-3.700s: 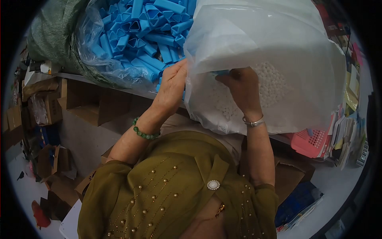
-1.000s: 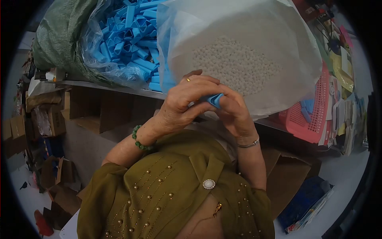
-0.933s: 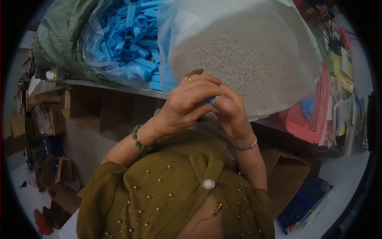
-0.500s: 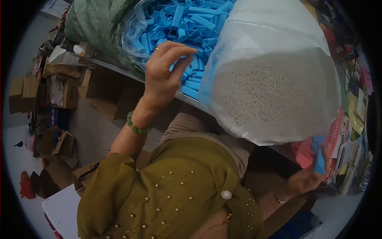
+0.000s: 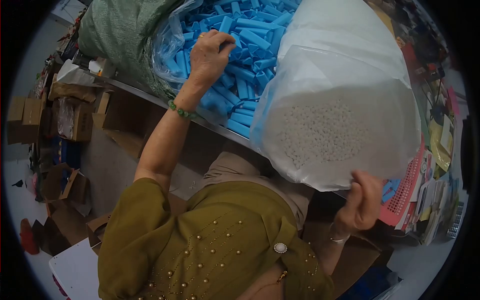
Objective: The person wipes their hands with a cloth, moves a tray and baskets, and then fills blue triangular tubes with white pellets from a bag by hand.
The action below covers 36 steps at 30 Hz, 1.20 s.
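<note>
My left hand [image 5: 210, 56], with a green bead bracelet, is over a heap of blue triangular tubes [image 5: 243, 85] in a clear plastic bag. Its fingers are bent and closed together at the tubes; what lies between the fingertips is hidden. My right hand [image 5: 361, 204] is raised by the near edge of a white plastic bag [image 5: 305, 65] with small white pellets [image 5: 325, 132] in it. Its fingers are loosely curled and slightly blurred, with no object visible in them. Behind this hand a few blue pieces [image 5: 391, 189] lie in a pink perforated basket [image 5: 407, 192].
A green woven sack [image 5: 117, 37] is at the table's left end, beside the metal table edge [image 5: 220, 131]. Open cardboard boxes [image 5: 122, 117] stand on the floor at left. Papers and packets [image 5: 434, 200] are stacked at the right edge.
My left hand has moved up and forward onto the blue tubes. My right hand has let go of a blue tube and moved left from the pink basket towards the pellet bag.
</note>
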### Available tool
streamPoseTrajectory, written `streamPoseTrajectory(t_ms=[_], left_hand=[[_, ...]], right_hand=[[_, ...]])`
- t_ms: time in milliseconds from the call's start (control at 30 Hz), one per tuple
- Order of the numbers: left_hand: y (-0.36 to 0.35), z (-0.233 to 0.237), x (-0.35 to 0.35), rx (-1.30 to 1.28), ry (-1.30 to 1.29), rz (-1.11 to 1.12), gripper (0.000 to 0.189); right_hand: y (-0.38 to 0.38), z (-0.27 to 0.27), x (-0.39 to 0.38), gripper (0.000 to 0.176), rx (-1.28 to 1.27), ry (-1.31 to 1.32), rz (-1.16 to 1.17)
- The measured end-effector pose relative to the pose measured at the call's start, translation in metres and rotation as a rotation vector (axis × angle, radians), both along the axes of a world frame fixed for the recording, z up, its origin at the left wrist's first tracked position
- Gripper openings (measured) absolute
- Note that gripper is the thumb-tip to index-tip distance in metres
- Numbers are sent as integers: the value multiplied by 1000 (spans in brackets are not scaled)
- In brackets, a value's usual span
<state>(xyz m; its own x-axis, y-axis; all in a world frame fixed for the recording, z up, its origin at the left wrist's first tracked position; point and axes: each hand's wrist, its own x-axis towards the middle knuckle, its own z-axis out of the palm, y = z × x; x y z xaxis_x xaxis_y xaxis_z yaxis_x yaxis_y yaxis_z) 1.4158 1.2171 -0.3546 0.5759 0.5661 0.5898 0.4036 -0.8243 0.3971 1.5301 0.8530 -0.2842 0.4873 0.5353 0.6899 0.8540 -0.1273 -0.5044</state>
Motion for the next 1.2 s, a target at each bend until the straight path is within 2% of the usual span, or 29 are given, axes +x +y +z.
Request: streamPoseTrajectory(t_ms=[33,100,167,233,300,367,400,467,500,533,567,600,667,700,733,767,800,833,867,900,967,1033,1100,1133,1167,1200], left_hand=[[-1,3,-5,-5,4,1,15],[-10,17,-19,-237,-246,-120,12],[-35,55,-43,-301,-295,-223,9],[-71,104,-72,-492,-190,-488,6],[-96,131,-86,-396,62,-883,7],[-113,121,-72,-558,71,-1378,10],[-123,113,-62,-562,67,-1390,10],[-141,97,-44,-421,73,-1446,18],[-144,95,-38,-511,86,-1418,15],[-147,93,-34,-513,86,-1425,15],[-149,90,-30,-462,55,-1273,9],[-150,87,-27,-412,23,-1120,12],[-142,79,-38,-350,-227,-705,23],[-130,69,-40,-539,-463,-544,26],[-123,60,-32,-544,-456,-550,26],[-117,52,-24,-720,-517,-394,25],[-113,42,-18,-889,-575,-226,25],[-115,27,-9,-1002,-460,-206,25],[-116,11,-6,-1143,-329,-279,26],[-118,1,-4,-1283,-191,-350,28],[-131,-4,11,-1386,-225,-346,29],[-133,-12,15,-1487,-267,-343,31],[-128,-23,11,-834,-270,-646,34],[-128,-22,11,-835,-273,-637,34],[-128,-19,10,-1032,-237,-583,33],[-129,-15,9,-1227,-200,-522,32]], right_hand=[[9,-5,-6,16,-17,111,132],[19,-16,-14,17,-40,212,214],[20,-20,-17,20,-90,359,320],[26,-14,-18,24,-94,320,349],[33,1,-19,29,-103,272,379],[43,19,-19,31,-216,234,628],[44,14,-17,31,-222,235,617],[45,-6,-13,27,-327,488,1141],[44,-14,-10,27,-327,490,1133],[41,-22,-5,25,-365,643,1149],[39,-25,0,23,-402,797,1161],[37,-22,7,23,-403,800,1155],[34,-13,22,24,-584,936,710],[35,-23,28,21,-578,722,456],[39,-39,36,18,-562,503,204],[46,-57,45,9,-565,12,-12],[54,-69,50,9,-563,16,-15],[63,-79,55,8,-705,-77,-159],[72,-86,58,8,-845,-173,-301],[80,-91,59,8,-846,-172,-296],[94,-99,54,10,-755,-243,-214],[107,-105,51,13,-738,-170,-140],[116,-106,44,16,-720,-97,-65],[120,-104,41,13,-556,-98,-24],[124,-103,38,11,-392,-95,18],[125,-101,37,11,-394,-92,29]])
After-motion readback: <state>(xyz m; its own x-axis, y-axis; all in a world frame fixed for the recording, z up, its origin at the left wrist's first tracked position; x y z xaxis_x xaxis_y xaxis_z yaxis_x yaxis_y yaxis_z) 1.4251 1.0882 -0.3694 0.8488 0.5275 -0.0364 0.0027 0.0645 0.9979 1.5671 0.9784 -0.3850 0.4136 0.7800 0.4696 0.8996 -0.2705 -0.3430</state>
